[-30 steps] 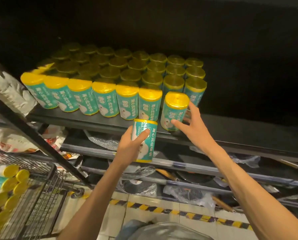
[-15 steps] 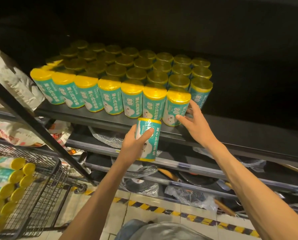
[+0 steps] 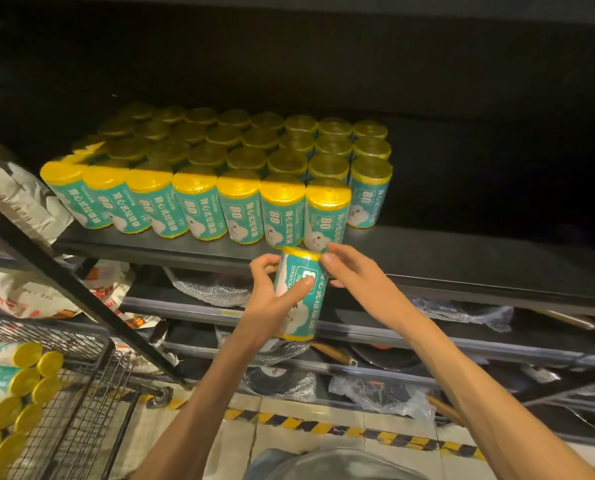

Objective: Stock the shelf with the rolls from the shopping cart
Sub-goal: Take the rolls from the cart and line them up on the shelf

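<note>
Head view: both hands' fingers clamp one roll [image 3: 299, 292] below the shelf [image 3: 462, 258] edge; open shelf rightward.

On the shelf [image 3: 462, 258], the standing rolls [image 3: 220, 174] are packed in rows running from the front edge to the back, filling the left and middle part; the shelf to their right lies bare. Just below the shelf's front edge, under the rightmost front roll [image 3: 325, 216], a single roll [image 3: 298, 299] is held upright between both hands: the left hand [image 3: 272, 303] on its left side, the right hand [image 3: 355, 282] at its upper right. Lower shelves [image 3: 393, 337] with wrapped goods sit beneath. The shopping cart [image 3: 92, 393] stands at lower left, with more rolls [image 3: 9, 386] lying on their sides in it. Bags [image 3: 15, 195] lie left of the shelf.
</note>
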